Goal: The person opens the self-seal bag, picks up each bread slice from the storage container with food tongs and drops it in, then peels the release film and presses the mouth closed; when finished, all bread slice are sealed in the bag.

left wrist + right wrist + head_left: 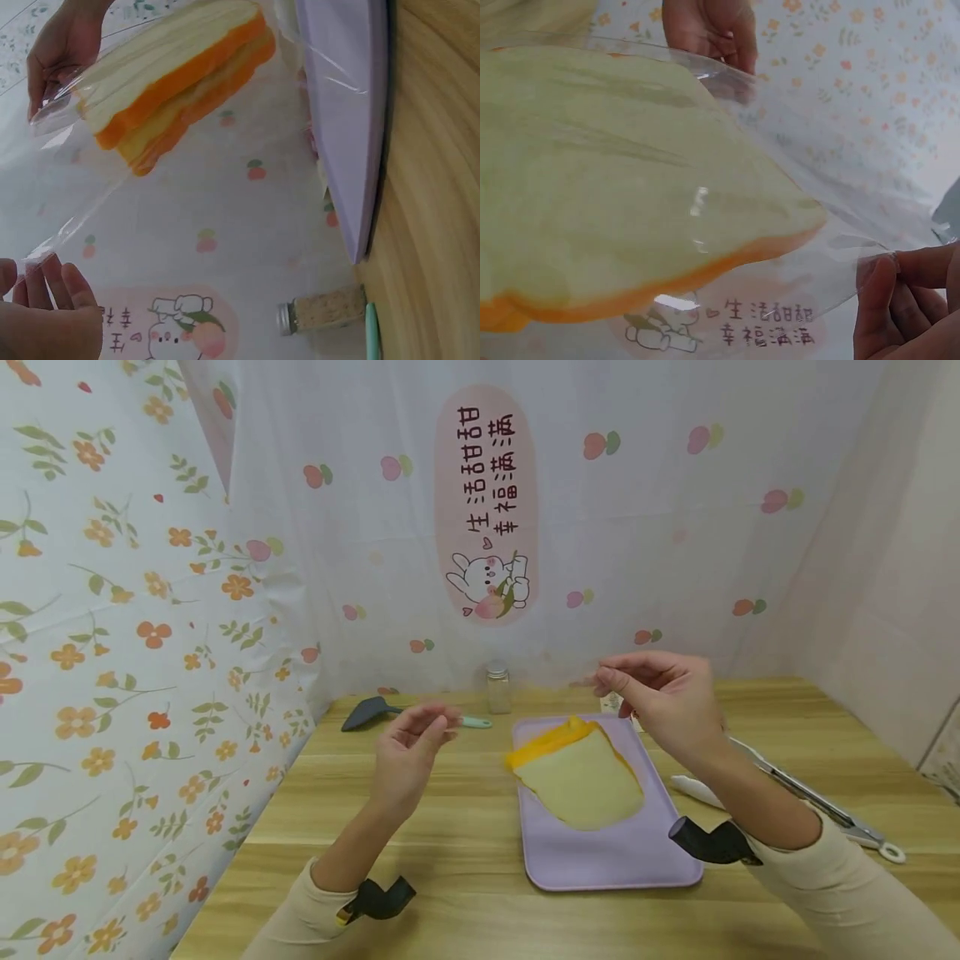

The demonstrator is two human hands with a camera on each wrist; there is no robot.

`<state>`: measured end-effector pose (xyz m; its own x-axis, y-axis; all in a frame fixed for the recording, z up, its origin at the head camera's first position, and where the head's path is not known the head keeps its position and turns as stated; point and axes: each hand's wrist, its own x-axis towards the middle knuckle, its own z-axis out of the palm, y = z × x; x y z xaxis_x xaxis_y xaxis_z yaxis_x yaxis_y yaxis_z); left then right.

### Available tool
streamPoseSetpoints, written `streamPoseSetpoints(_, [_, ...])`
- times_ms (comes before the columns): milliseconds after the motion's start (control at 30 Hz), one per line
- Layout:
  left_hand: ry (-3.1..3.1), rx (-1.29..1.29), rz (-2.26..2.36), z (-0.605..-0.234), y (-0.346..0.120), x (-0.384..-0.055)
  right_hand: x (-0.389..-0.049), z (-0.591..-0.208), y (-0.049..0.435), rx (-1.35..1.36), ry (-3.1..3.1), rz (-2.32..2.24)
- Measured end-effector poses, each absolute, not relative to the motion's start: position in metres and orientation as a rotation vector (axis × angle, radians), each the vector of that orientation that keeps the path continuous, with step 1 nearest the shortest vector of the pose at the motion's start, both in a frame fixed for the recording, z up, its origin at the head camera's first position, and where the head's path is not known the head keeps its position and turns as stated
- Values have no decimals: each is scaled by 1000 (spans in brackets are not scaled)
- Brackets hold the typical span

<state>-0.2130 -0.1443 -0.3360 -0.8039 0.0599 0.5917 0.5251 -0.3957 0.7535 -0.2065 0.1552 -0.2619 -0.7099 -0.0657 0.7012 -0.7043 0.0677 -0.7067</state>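
Two bread slices (180, 75) with orange crusts lie stacked inside a clear plastic bag (847, 262). In the head view the bread (581, 781) appears over the lavender tray (555, 870); the left wrist view shows it raised above the tray. My left hand (405, 760) pinches one edge of the bag between thumb and fingers. At the other edge, thumb and forefinger of my right hand (667, 702) pinch the plastic, as the right wrist view shows close up. The film stretches between both hands and is hardly visible in the head view.
A spatula (367, 713) with a mint handle lies at the back left beside a small glass jar (498, 689). Tongs (806, 793) and a white object (697, 790) lie right of the tray. Patterned curtains (360, 568) enclose the wooden table's back and left.
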Motion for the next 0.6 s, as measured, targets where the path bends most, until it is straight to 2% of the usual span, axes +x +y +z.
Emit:
streamPoseSetpoints(300, [-1706,-743,-2113,-347,-131,-214,-207,-258,167,781,-1904,1655])
streamPoseSetpoints(600, [-1566,-873,-1957,-323,-135,-215,-210,-257,177,868,-1924,1606])
